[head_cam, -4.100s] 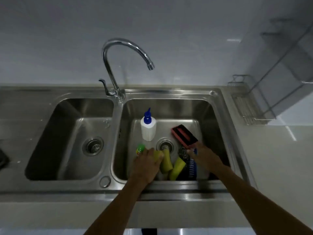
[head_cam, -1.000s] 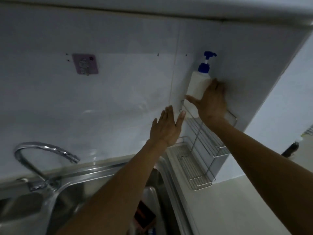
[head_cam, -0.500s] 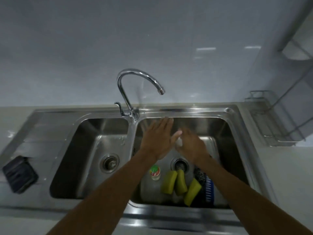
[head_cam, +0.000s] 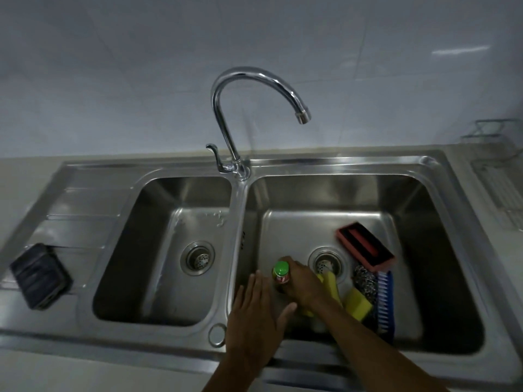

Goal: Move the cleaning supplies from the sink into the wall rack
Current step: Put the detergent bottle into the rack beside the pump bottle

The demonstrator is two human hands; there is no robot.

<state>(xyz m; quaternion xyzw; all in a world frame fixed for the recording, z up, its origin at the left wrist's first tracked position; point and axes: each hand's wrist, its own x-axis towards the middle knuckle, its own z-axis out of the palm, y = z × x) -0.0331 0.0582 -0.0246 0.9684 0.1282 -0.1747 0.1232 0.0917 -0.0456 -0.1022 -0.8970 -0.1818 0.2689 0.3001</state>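
Brushed stainless-steel sink [head_cam: 339,165] gleams under a polished chrome tap [head_cam: 226,114]; glossy white wall tiles [head_cam: 141,66] at twelve o'clock. Spongy yellow pads [head_cam: 358,305], wiry steel scourer [head_cam: 365,281] and bristly blue plastic brush [head_cam: 385,304] at five o'clock.

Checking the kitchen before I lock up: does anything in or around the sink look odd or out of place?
Cleaning supplies lie heaped in the right basin: yellow sponges, a steel scourer, a blue brush, and a red-and-black scrubber lying askew. The right hand grips a green-capped bottle. No spill or damage.

Right hand [head_cam: 304,285] now wraps the green-capped bottle [head_cam: 280,274] (white pump bottle gone).
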